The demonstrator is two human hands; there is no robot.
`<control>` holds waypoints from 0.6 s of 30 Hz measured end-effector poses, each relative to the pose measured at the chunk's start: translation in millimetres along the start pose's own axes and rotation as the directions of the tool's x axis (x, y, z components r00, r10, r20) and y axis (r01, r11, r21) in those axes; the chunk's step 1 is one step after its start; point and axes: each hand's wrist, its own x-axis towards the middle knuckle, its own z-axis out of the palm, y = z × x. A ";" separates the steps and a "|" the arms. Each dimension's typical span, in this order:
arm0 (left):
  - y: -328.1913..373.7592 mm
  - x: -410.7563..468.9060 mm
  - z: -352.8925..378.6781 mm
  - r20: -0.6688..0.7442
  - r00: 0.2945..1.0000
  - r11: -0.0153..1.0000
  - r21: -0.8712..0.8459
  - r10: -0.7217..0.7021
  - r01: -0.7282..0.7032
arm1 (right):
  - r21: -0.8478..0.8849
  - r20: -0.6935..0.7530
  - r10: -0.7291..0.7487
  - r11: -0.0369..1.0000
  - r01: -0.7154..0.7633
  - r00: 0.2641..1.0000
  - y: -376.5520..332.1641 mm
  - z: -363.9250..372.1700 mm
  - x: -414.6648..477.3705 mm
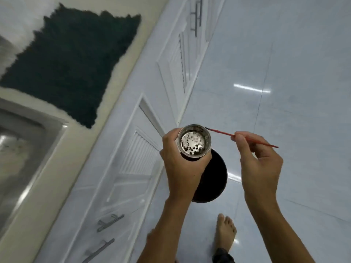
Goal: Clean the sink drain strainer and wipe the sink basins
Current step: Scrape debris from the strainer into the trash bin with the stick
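Note:
My left hand (182,164) grips a round steel drain strainer (194,141), its open cup facing up at me, with dark specks among the holes of its base. My right hand (260,164) pinches a thin red stick (224,133) between thumb and fingers; its dark tip lies just beside the strainer's upper right rim. Both hands hover over a round dark bin (214,179) on the floor. The steel sink basin (28,152) shows at the left edge, set in a pale counter.
White cabinet doors (140,152) with metal bar handles (110,222) run below the counter (76,133). A dark mat (76,61) lies on the counter beside the sink. Glossy white floor tiles (284,73) spread to the right; my bare foot (225,232) stands near the bin.

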 end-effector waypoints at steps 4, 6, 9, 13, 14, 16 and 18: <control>71.9 33.2 -49.0 -0.134 0.984 0.992 -0.031 0.120 -0.125 | 0.103 0.028 -0.118 0.988 0.115 0.993 -102.4 13.9 -0.1; 95.4 48.0 -81.9 -0.212 0.966 0.986 -0.037 0.150 -0.161 | 0.163 0.052 -0.188 0.971 0.177 0.981 -146.6 26.6 -7.5; 110.3 64.4 -141.7 -0.325 0.924 0.978 0.019 0.203 -0.209 | 0.223 0.112 -0.267 0.945 0.238 0.957 -197.9 54.9 -31.1; 93.9 69.8 -232.2 -0.444 0.870 0.976 0.139 0.213 -0.167 | 0.303 0.236 -0.348 0.913 0.272 0.907 -238.8 105.1 -82.1; 84.5 67.6 -256.4 -0.479 0.855 0.977 0.166 0.200 -0.135 | 0.325 0.276 -0.363 0.907 0.269 0.890 -244.8 119.5 -98.2; 60.5 59.4 -305.2 -0.545 0.827 0.977 0.214 0.139 -0.023 | 0.354 0.359 -0.384 0.899 0.256 0.851 -250.5 149.6 -132.0; 27.9 47.2 -353.3 -0.600 0.797 0.960 0.254 0.061 0.118 | 0.367 0.447 -0.388 0.901 0.231 0.806 -249.6 180.2 -166.5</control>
